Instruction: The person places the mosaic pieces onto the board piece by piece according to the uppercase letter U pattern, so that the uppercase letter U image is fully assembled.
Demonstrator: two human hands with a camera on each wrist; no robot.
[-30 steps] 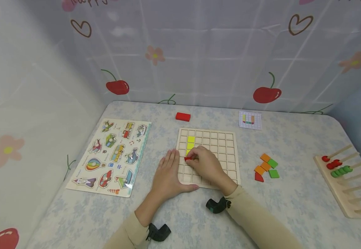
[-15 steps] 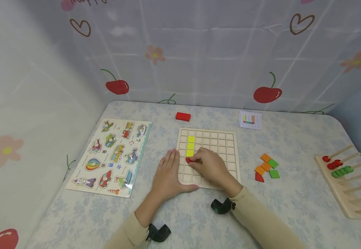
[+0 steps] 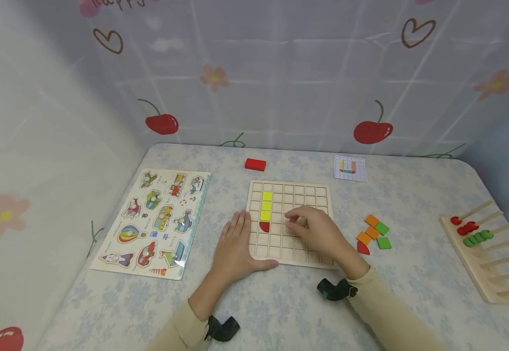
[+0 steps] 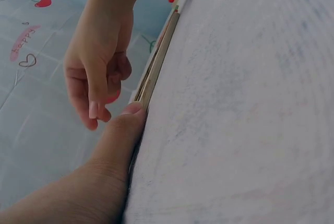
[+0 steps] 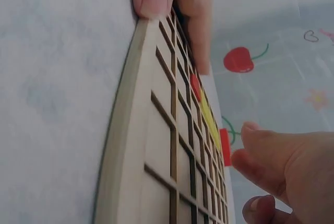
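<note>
A wooden grid board (image 3: 295, 261) lies on the table, with three yellow square tiles (image 3: 265, 205) in one column and a red rounded tile (image 3: 264, 226) directly below them. My left hand (image 3: 234, 248) rests along the board's left side and near corner, fingers straight, thumb (image 4: 133, 109) against the near edge. Over the middle of the board hovers my right hand (image 3: 315, 231), its thumb and forefinger apart and nothing between them. The right wrist view shows those fingertips (image 5: 250, 126) away from the grid.
Loose orange tiles (image 3: 371, 220), green tiles (image 3: 384, 243) and a red tile (image 3: 363, 248) lie right of the board. Behind it are a red block (image 3: 255, 165) and a pattern card (image 3: 349, 168). A picture puzzle (image 3: 153, 224) lies left; a bead counter (image 3: 473, 263) stands right.
My right hand has let go of the red rounded tile, now in its cell below the yellow ones, and has moved right. The left hand has stayed in place.
</note>
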